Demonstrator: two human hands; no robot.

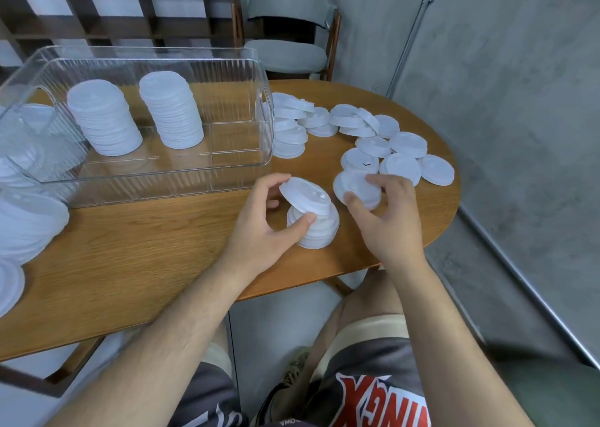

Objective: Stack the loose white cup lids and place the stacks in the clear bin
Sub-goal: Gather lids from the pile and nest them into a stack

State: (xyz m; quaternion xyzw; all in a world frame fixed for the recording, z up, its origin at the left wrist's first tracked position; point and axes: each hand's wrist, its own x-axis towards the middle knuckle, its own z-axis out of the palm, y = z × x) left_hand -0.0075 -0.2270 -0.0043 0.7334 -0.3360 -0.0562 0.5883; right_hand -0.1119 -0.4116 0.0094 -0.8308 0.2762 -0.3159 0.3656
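Lids [406, 163] first: where did the loose ones lie?

Scattered over the right end of the table [130, 264], many overlapping, the nearest ones just beside the bin [227, 179].

And the hands?

The left hand [259, 222] had its thumb and fingers curled round a tilted lid [305, 196] on top of a short stack [319, 235]. That stack stood on the table in front of the bin, and the thumb touched its side. The right hand [389, 222] pinched a small clutch [358, 192] of lids between thumb and fingers. I couldn't tell whether it was one lid or two. It was just right of the short stack, at the near edge of the scatter.

Was anything in the bin?

Two tall stacks [104, 121] stood side by side inside, toward its left and middle.

And around that?

A heap [29, 222] of more lids sat at the table's left edge, outside the bin and partly seen through its ribbed wall. A grey-cushioned chair [289, 53] stood behind the table by a concrete wall [503, 69]. The person sat at the near side in printed shorts [373, 394].
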